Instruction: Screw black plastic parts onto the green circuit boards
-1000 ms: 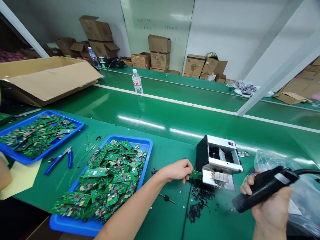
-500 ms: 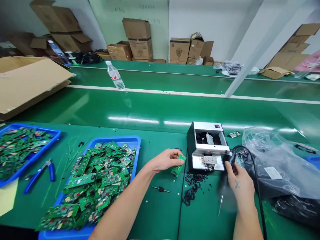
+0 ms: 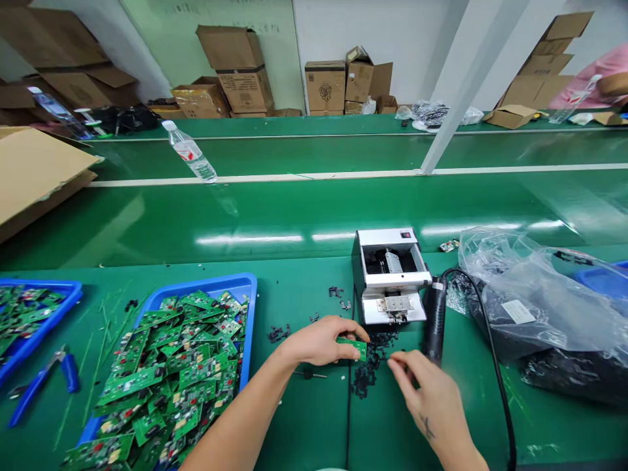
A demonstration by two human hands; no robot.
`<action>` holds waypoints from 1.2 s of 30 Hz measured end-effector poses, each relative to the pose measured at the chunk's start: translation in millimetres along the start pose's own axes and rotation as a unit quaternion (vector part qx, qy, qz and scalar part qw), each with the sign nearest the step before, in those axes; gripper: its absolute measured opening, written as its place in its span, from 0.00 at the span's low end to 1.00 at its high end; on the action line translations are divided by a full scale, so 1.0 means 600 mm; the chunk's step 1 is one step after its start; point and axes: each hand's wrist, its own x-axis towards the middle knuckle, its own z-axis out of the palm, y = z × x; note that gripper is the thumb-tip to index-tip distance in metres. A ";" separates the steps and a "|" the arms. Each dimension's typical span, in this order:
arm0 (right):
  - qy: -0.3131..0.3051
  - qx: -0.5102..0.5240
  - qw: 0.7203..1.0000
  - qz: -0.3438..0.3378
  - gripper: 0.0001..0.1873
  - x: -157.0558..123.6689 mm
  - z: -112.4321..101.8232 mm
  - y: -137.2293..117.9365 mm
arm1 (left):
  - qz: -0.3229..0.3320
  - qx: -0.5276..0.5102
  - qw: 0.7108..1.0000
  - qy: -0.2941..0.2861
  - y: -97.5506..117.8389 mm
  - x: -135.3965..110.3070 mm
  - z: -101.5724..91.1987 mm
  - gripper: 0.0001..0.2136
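My left hand (image 3: 321, 343) grips a small green circuit board (image 3: 360, 348) between thumb and fingers, above the mat. To the right, my right hand (image 3: 429, 396) has thumb and forefinger pinched together beside a pile of small black parts (image 3: 366, 379). Whether anything sits in that pinch is too small to make out. Just behind the pile stands a silver-and-black machine (image 3: 395, 278). An electric screwdriver (image 3: 434, 320), black with a thick cord, lies against the machine's right side, free of my hand.
A blue tray (image 3: 250, 327) heaped with circuit boards lies to the left, with blue-handled cutters (image 3: 44, 386) and a second blue tray (image 3: 73, 297) beyond. A plastic bag (image 3: 520, 307) is at right. Behind stand a water bottle (image 3: 190, 152) and a pillar (image 3: 461, 85). A person in pink (image 3: 601, 72) is far right.
My right hand has let go of the screwdriver and moved left to the black parts. My left hand with the circuit board has come lower, nearer the pile. The view has shifted right.
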 end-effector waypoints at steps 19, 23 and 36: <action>-0.003 0.026 1.000 -0.009 0.09 -0.007 0.052 -0.018 | -0.038 -0.093 0.995 0.004 0.004 0.014 0.020 0.15; -0.009 0.102 0.995 -0.003 0.08 -0.007 0.047 -0.021 | -0.043 -0.101 0.993 -0.036 -0.002 0.018 0.022 0.17; -0.140 0.377 0.903 0.151 0.12 -0.001 0.021 -0.014 | -0.037 -0.148 0.985 -0.080 -0.005 0.016 0.022 0.15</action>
